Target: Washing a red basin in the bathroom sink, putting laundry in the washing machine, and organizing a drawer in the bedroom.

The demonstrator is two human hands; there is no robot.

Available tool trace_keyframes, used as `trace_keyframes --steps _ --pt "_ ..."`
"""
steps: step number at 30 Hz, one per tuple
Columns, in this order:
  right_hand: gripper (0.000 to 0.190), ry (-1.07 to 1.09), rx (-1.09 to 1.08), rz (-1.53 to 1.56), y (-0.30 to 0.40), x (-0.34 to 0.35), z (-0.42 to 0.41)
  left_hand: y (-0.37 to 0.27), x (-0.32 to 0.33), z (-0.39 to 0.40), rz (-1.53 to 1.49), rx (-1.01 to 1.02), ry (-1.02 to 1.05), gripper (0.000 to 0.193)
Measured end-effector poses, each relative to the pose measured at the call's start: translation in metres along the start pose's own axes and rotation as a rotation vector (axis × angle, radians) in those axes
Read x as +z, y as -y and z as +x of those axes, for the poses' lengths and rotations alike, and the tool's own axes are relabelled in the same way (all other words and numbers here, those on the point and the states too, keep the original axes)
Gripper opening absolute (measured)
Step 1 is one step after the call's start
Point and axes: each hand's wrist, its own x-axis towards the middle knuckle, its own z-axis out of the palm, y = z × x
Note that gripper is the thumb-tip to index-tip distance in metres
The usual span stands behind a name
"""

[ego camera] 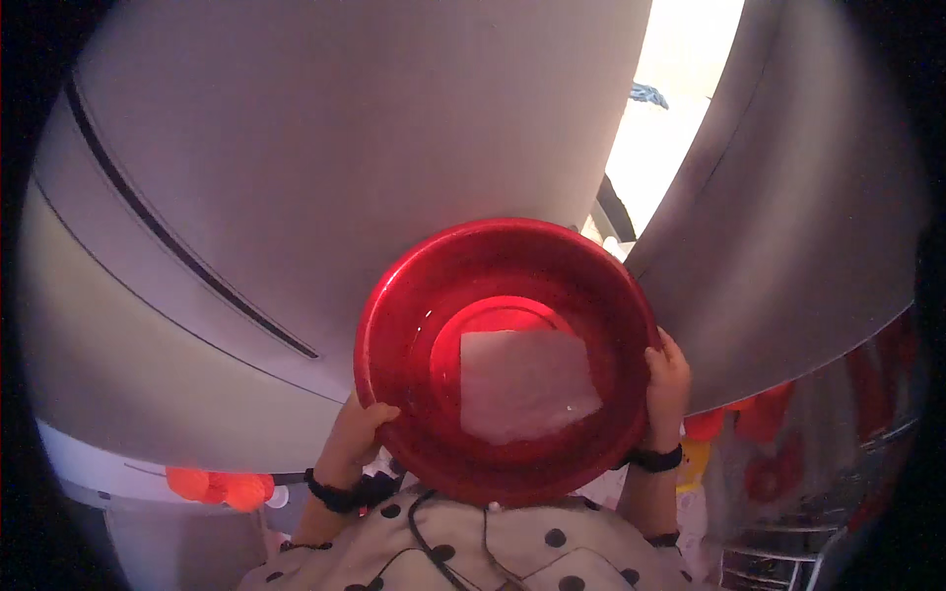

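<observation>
A round red plastic basin [399, 347] is held in front of my body, tilted so that its inside faces me. My left hand [363, 432] grips the lower left part of its rim, with the thumb over the edge. On the right side of the rim, my right hand [669, 377] has its fingers curled around the edge. Inside lies a pale, roughly rectangular sheet [528, 384], flat over part of the bottom; whether it is cloth or paper I cannot tell. Small bright glints show on the basin's inner wall.
Large smooth grey panels [355, 148] stand close before me, with a bright gap [665, 140] between them. Several orange round objects [222, 487] are at lower left. Metal bars [783, 550] stand at lower right. My polka-dot garment [502, 543] is just below the basin.
</observation>
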Motion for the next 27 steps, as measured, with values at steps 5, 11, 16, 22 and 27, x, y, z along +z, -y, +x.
trace_keyframes --steps 5,11,16,22,27 --pt "0.037 0.04 0.06 0.278 -0.015 0.007 0.02 -0.002 0.002 0.02 0.004 -0.045 0.006 0.065" --pt "0.037 0.037 0.095 0.443 -0.047 0.026 0.064 0.018 0.006 0.055 0.024 0.01 -0.097 0.063" --pt "0.038 0.106 0.116 0.441 -0.057 0.046 0.095 0.022 0.011 0.07 -0.021 0.036 -0.189 0.058" --pt "0.037 0.136 0.114 0.402 -0.067 0.065 0.123 0.022 0.009 0.095 -0.057 0.109 -0.232 0.059" --pt "0.037 0.148 0.088 0.368 -0.075 0.068 0.136 0.024 0.011 0.108 -0.088 0.122 -0.218 0.057"
